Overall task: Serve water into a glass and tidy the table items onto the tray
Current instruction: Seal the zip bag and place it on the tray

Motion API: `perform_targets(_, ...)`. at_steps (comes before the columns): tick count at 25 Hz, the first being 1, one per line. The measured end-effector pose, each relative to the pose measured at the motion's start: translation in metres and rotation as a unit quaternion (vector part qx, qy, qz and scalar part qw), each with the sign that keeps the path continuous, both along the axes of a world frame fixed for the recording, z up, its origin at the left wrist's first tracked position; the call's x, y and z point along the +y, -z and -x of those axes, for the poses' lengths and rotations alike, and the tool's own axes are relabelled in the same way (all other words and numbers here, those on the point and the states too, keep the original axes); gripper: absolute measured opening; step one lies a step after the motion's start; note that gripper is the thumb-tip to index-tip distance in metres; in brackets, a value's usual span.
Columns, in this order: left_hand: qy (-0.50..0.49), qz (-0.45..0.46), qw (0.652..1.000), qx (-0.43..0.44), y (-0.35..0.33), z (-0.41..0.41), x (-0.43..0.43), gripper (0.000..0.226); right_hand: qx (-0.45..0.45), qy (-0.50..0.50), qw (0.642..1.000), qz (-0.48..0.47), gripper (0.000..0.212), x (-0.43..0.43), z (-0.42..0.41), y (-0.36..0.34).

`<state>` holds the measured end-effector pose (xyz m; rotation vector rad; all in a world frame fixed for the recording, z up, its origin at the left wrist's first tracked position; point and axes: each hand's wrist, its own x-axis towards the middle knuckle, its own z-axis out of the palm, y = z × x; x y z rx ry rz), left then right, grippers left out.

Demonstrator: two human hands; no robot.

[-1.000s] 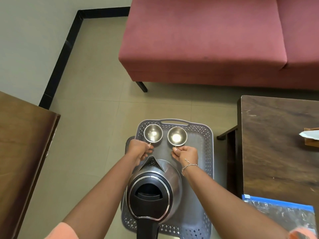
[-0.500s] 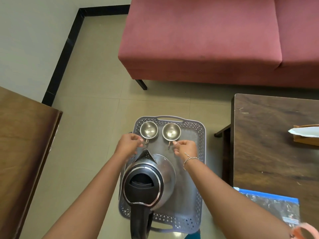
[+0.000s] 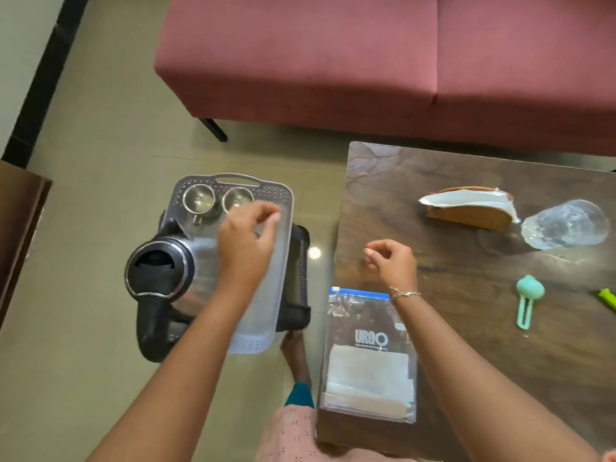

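Note:
A grey plastic tray (image 3: 263, 315) rests on a black stool (image 3: 299, 278) left of the wooden table (image 3: 466, 345). On the tray stand a steel kettle with a black lid (image 3: 156, 271) and two small steel cups (image 3: 199, 199) (image 3: 237, 197) at its far end. My left hand (image 3: 246, 241) hovers over the tray beside the cups, fingers loosely apart, holding nothing. My right hand (image 3: 393, 261) is curled and empty over the table's left edge. A clear glass (image 3: 563, 225) stands on the table at far right.
The table also carries a wooden napkin holder (image 3: 466, 211), a teal clip-like item (image 3: 528, 295), a green item (image 3: 606, 298) at the right edge and a clear zip bag (image 3: 366, 361). A red sofa (image 3: 366, 61) lies beyond. Another wooden surface (image 3: 16, 228) is at left.
Both hands have let go of the cup handles. My right hand moved right, over the table. The view swung right, bringing the glass and other table items into sight.

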<state>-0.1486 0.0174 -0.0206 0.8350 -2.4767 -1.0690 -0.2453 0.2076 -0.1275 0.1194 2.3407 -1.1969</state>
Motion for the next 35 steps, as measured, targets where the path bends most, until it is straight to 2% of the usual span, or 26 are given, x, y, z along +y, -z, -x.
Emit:
perform_targets(3,-0.017,-0.135,0.987,-0.085,0.04,0.004,0.057,0.007,-0.002,0.01,0.999,-0.035,0.009,0.052,0.003,0.002)
perform_targets(5,-0.079,-0.246,0.953,-0.156,0.078,0.0,0.087,0.009,-0.003,0.01,0.999,-0.054,0.006,0.078,0.002,0.004)
perform_targets(6,-0.115,-0.268,0.938,-0.19,0.095,-0.002,0.097,0.01,-0.006,0.005,0.998,-0.062,0.005,0.088,0.0,0.005)
perform_targets(10,-0.198,-0.256,0.894,-0.309,0.138,-0.008,0.123,0.015,-0.012,-0.024,0.995,-0.095,0.008,0.112,-0.007,0.009)
perform_targets(16,-0.251,-0.228,0.875,-0.344,0.144,0.001,0.138,0.024,-0.003,-0.046,0.995,-0.092,0.009,0.123,-0.01,0.01)
perform_targets(18,-0.257,-0.227,0.879,-0.332,0.142,0.002,0.137,0.01,0.003,-0.059,0.994,-0.09,0.01,0.124,-0.011,0.006)
perform_targets(21,-0.235,-0.243,0.896,-0.289,0.129,-0.001,0.138,0.026,0.02,-0.086,0.993,-0.077,0.011,0.123,-0.012,-0.007)
perform_targets(26,-0.121,-0.303,0.926,-0.189,0.068,-0.023,0.158,0.029,0.077,-0.155,0.985,0.008,0.01,0.115,-0.019,-0.063)
perform_targets(31,-0.038,-0.327,0.941,-0.084,-0.008,-0.039,0.178,0.023,0.134,-0.3,0.94,0.094,0.028,0.118,-0.028,-0.131)
perform_targets(35,0.01,-0.308,0.951,-0.017,-0.062,-0.039,0.178,0.023,0.191,-0.338,0.908,0.159,0.033,0.123,-0.028,-0.162)
